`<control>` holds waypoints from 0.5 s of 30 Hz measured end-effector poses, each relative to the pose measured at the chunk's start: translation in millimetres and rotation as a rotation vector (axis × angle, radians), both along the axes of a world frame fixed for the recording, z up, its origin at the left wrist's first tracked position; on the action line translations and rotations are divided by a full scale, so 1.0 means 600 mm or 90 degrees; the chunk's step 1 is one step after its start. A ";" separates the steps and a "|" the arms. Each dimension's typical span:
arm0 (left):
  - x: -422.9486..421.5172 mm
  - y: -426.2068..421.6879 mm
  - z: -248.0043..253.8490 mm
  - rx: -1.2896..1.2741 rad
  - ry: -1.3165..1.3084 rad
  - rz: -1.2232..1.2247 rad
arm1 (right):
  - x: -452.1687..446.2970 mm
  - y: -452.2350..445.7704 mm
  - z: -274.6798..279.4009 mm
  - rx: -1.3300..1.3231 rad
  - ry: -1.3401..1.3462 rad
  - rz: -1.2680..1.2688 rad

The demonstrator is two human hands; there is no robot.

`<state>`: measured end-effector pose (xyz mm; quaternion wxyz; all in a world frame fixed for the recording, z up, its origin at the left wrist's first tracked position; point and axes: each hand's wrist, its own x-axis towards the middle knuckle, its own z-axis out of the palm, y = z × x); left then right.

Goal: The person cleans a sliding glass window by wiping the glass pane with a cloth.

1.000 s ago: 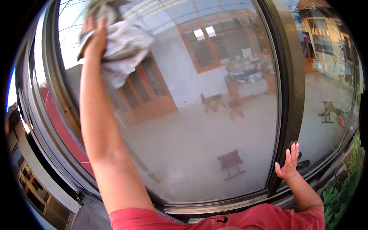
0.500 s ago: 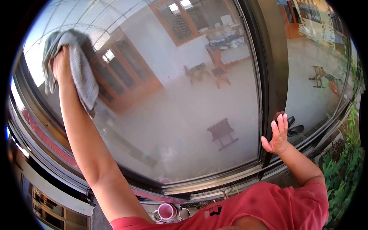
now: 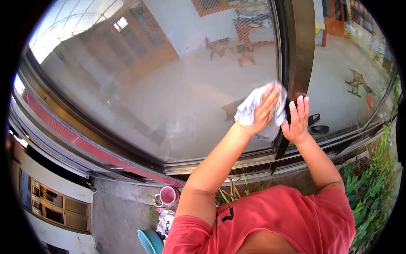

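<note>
My left hand presses a grey-white cloth against the large glass pane, near its lower right side. The cloth bunches around the fingers, and one end hangs below the hand. Both hand and cloth are slightly blurred. Just to the right, my right hand lies open against the dark metal window frame, fingers stretched upward. It holds nothing. Hazy patches and smears show on the glass.
Below the window stand a pink bucket and a teal basin. Green plants grow at the right. Through the glass I see dark shoes and a small wooden stool.
My left hand has swept the cloth from the upper left of the pane to its lower right, beside my right hand. My right hand stays open at the frame; the view has shifted.
</note>
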<state>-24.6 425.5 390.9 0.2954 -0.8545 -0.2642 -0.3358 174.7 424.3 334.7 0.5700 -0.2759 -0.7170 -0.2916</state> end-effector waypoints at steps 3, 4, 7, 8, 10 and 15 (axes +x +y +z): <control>-0.047 -0.018 -0.032 0.019 0.093 0.052 | 0.006 0.003 -0.002 0.007 -0.011 0.027; -0.074 -0.024 -0.021 0.041 0.138 0.052 | 0.007 0.003 -0.001 0.006 -0.015 0.033; -0.148 -0.031 0.110 0.102 0.002 0.147 | 0.002 0.003 0.001 0.010 -0.011 0.020; -0.176 -0.033 0.171 0.185 -0.034 0.201 | 0.001 0.003 0.001 0.011 -0.011 0.021; -0.238 -0.050 0.292 0.275 -0.104 0.425 | -0.002 0.003 -0.001 0.010 -0.003 0.016; -0.408 -0.052 0.404 0.346 -0.270 0.606 | -0.003 0.003 0.000 0.013 0.001 0.019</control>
